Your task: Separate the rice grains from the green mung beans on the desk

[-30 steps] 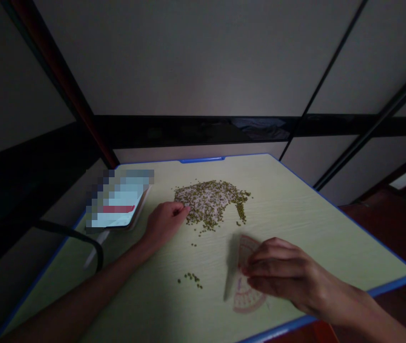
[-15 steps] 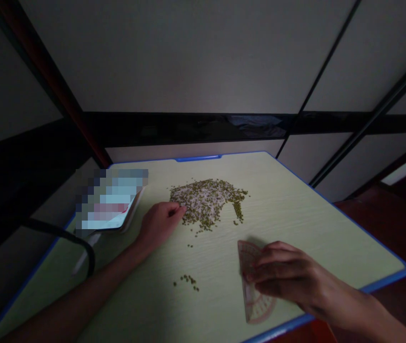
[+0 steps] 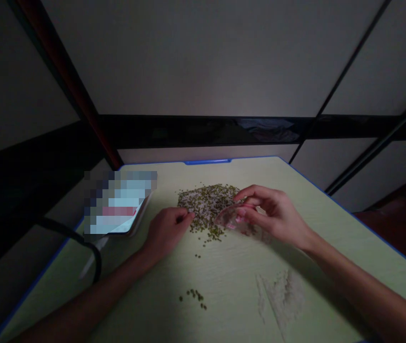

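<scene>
A pile of small green beans mixed with whitish grains (image 3: 206, 202) lies toward the back of the table. At its left edge rests my left hand (image 3: 170, 228), fingers curled closed; whatever they may hold is hidden. Thumb and fingers of my right hand (image 3: 274, 214) pinch a clear protractor (image 3: 233, 216) with pinkish markings, lifted and tilted at the right side of the pile, hiding part of it. Nearer me, a few loose green beans (image 3: 193, 296) are scattered. A thin pale grainy patch (image 3: 288, 295) spreads on the tabletop below my right hand.
The light wood-look table (image 3: 145, 305) has a blue edge. A tablet-like device with a lit, pixelated screen (image 3: 120, 205) stands tilted at the left, a black cable (image 3: 70, 233) in front of it. Wardrobe panels (image 3: 206, 57) rise behind the table.
My right hand has lifted the protractor off the near right of the table and carried it up to the pile, uncovering the pale patch. My left hand stays beside the pile.
</scene>
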Available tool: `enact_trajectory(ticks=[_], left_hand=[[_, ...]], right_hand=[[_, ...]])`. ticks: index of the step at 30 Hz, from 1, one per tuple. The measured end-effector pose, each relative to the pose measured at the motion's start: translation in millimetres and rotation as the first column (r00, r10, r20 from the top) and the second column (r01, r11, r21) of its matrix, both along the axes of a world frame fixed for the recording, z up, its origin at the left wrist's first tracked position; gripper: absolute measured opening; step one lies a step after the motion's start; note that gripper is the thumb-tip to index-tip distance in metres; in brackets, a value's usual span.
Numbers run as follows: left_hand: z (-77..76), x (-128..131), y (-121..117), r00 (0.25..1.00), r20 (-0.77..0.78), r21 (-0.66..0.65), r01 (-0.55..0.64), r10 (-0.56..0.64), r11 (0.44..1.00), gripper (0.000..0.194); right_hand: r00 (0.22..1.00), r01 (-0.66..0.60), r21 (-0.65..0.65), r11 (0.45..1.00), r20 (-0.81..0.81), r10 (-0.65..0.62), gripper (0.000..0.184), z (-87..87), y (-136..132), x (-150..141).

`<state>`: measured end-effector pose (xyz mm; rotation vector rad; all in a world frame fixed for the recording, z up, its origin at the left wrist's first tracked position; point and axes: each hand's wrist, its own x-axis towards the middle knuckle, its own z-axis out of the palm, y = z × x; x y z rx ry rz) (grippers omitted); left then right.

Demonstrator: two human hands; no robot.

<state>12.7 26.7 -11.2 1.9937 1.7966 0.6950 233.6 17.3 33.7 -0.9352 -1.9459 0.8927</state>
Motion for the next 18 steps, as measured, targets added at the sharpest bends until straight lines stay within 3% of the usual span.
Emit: enact_trajectory(ticks=[6,18], left_hand=[[-2.4,0.0,1.4,1.0,0.008,-0.001,0.001,-0.001,1.0,0.035],[-2.4,0.9,0.4,1.0,0.015,-0.007,-0.007,0.007,1.0,0.036]], right_hand=[[0.984,-0.02,0.042,0.999,0.18,0.012,0.016,-17.8,-3.4,-13.6],[0.95,-0.094,0.111,0.989,0.307,0.056,0.019,-25.3,-4.8,-10.1]])
